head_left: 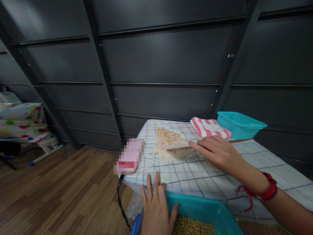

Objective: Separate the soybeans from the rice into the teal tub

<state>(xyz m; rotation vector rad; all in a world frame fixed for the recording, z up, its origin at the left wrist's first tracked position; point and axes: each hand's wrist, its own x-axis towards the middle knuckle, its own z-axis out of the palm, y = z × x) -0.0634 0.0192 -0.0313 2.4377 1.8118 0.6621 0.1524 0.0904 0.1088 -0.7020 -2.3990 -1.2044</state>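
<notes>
On the checked cloth [181,174] lies a heap of white grains mixed with small yellow kernels [167,138]. My right hand [220,151], with a red cord band at the wrist, is closed on a long flat strip that looks like cardboard [179,148]. The strip's left end rests at the heap's right side; part of it is hidden under my fingers. My left hand [156,205], wearing a ring, has its fingers apart over the near table edge, at the left rim of a teal basin [202,199]. Greenish-brown beans or peas [193,225] fill the basin's bottom.
At the back right stand a folded pink-and-white striped towel [210,127] and a second teal basin [241,125]. A blurred pink object [129,155] sits at the left table edge, with a black strap [119,195] hanging below. Behind rises a dark panelled wall [161,62].
</notes>
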